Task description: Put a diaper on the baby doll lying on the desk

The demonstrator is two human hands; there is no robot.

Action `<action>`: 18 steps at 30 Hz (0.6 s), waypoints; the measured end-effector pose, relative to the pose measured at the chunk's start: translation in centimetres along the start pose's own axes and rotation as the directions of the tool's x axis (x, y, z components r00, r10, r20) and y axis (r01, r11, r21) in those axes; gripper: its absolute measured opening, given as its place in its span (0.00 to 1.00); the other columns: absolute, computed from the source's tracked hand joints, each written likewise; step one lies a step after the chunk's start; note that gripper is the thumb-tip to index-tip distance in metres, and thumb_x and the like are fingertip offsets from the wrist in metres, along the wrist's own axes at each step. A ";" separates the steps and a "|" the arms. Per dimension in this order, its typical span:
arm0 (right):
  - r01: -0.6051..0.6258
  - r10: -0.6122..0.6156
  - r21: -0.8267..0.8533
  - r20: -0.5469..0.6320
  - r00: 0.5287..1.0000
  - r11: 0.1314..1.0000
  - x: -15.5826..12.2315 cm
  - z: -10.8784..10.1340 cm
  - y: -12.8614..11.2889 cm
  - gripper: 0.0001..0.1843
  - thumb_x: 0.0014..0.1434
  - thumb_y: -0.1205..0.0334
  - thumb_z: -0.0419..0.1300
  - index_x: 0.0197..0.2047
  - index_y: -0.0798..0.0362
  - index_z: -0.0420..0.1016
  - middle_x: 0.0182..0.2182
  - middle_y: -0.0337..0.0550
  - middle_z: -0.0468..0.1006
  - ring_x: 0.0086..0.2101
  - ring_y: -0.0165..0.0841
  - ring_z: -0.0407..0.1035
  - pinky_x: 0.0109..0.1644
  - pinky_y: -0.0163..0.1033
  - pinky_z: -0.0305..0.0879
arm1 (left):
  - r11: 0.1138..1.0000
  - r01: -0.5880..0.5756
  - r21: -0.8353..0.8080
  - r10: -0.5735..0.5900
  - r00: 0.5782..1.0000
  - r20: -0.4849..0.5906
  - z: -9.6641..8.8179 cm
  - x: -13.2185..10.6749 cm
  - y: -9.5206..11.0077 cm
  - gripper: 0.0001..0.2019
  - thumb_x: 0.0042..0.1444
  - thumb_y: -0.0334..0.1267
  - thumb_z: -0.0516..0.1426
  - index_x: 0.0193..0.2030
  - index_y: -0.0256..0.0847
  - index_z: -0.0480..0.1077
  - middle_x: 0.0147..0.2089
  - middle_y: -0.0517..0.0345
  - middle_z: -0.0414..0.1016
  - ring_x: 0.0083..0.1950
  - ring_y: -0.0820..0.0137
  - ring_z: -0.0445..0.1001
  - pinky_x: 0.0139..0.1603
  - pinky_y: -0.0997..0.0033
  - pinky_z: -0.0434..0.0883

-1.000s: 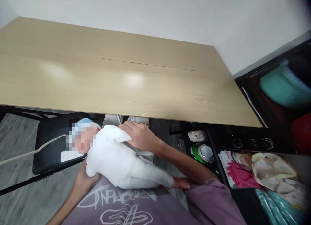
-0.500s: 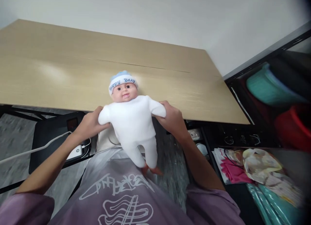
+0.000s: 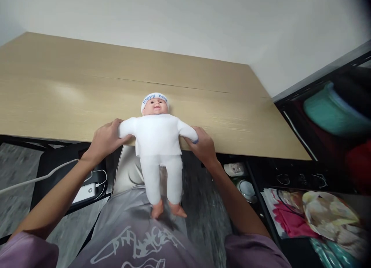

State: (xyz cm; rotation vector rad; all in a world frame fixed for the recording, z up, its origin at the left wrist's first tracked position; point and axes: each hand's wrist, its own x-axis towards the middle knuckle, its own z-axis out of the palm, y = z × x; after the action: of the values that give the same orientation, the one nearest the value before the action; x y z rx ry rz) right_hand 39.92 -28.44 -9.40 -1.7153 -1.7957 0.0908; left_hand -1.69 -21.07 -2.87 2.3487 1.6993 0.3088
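A baby doll in a white top and white trousers lies face up across the near edge of the wooden table. Its head, in a white hat with blue lettering, is over the tabletop, while its bare feet hang toward my lap. My left hand grips the sleeve end on the left, thumb below and fingers above. On the other side, my right hand is closed round the other sleeve end, where a bit of blue trim shows. Both doll hands are hidden.
Left below the table, a black seat carries a white device with a cable. A black shelf at right holds a pink cloth, plastic bags, jars and a teal basin. A wall rises behind the table.
The doll has swung from a slant to nearly straight, its legs lower and its feet now in plain view. Its hat's blue top has tipped out of sight. Both hands keep their grip.
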 end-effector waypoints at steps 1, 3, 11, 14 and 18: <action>0.006 -0.006 0.006 0.009 1.000 1.000 0.7 0.4 0.4 0.28 0.78 0.34 0.59 0.60 0.49 0.79 0.53 0.56 0.88 0.52 0.54 0.82 0.54 0.52 0.77 | 1.000 -0.008 0.015 0.009 1.000 -0.030 0.3 0.8 -0.2 0.37 0.70 0.71 0.58 0.69 0.40 0.70 0.58 0.36 0.86 0.57 0.41 0.84 0.54 0.52 0.75; 0.021 -0.022 0.019 0.027 0.999 1.000 2.5 1.3 1.3 0.29 0.77 0.32 0.59 0.60 0.49 0.79 0.53 0.56 0.88 0.52 0.53 0.81 0.54 0.51 0.77 | 0.999 -0.034 0.035 0.036 0.996 -0.078 0.8 2.9 -0.6 0.37 0.71 0.70 0.56 0.68 0.39 0.71 0.58 0.35 0.85 0.59 0.41 0.82 0.57 0.51 0.74; 0.021 -0.021 -0.001 0.005 1.000 1.000 11.1 5.3 4.6 0.34 0.77 0.28 0.55 0.60 0.52 0.77 0.53 0.61 0.86 0.52 0.53 0.79 0.57 0.54 0.76 | 0.994 -0.095 0.052 0.100 0.989 -0.108 2.4 13.3 -2.7 0.37 0.74 0.66 0.54 0.72 0.33 0.68 0.65 0.31 0.81 0.65 0.41 0.77 0.70 0.47 0.66; 0.010 -0.011 -0.047 -0.009 1.000 0.999 14.5 6.8 5.8 0.33 0.77 0.32 0.56 0.62 0.54 0.77 0.55 0.63 0.86 0.53 0.53 0.79 0.60 0.55 0.75 | 0.993 -0.104 0.051 0.111 0.981 -0.161 3.2 17.2 -3.5 0.40 0.75 0.66 0.54 0.75 0.30 0.66 0.67 0.29 0.80 0.68 0.41 0.75 0.73 0.46 0.63; 0.006 -0.008 -0.074 -0.023 1.000 0.997 18.6 8.5 7.3 0.31 0.77 0.34 0.57 0.62 0.54 0.77 0.55 0.62 0.86 0.51 0.52 0.78 0.59 0.54 0.76 | 0.993 -0.104 0.056 0.115 0.967 -0.228 4.1 21.9 -4.6 0.41 0.74 0.69 0.54 0.74 0.31 0.67 0.67 0.29 0.81 0.68 0.40 0.77 0.73 0.47 0.65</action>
State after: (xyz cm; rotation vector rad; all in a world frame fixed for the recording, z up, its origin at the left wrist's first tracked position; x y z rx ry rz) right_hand 43.29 -7.13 -12.16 -1.7540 -1.8083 0.0017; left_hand 2.08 0.96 -7.33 2.5292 1.6909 0.5923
